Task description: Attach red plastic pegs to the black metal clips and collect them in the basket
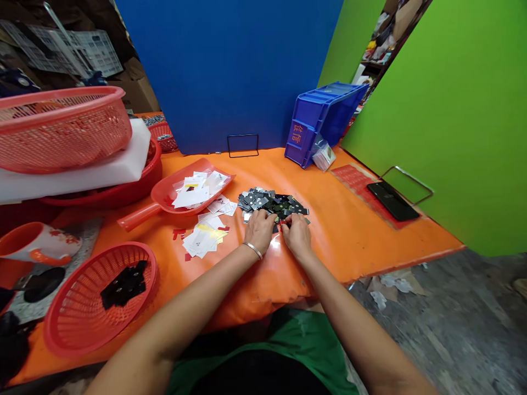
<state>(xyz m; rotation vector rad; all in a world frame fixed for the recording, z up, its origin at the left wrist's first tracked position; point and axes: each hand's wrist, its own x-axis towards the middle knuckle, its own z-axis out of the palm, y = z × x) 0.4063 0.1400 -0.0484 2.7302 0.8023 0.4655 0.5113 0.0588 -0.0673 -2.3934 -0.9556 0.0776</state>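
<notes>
A heap of small flat plates (263,200), silvery on the left and black on the right, lies on the orange tabletop (329,236). At the heap's near edge my left hand (260,231), with a bangle on the wrist, has its fingers curled together; what they hold is too small to make out. Close beside it, my right hand (298,236) pinches a small red piece (282,222) at its fingertips. White paper cards (201,241) and red bits (178,234) are scattered left of the hands.
A red scoop (164,192) holds more white cards. Nearer stands a red basket (57,323) with black pieces (124,284). A mug (41,247) and stacked baskets (66,131) are left. A blue bin (304,126) and phone (393,200) are right; blue and green panels surround the table.
</notes>
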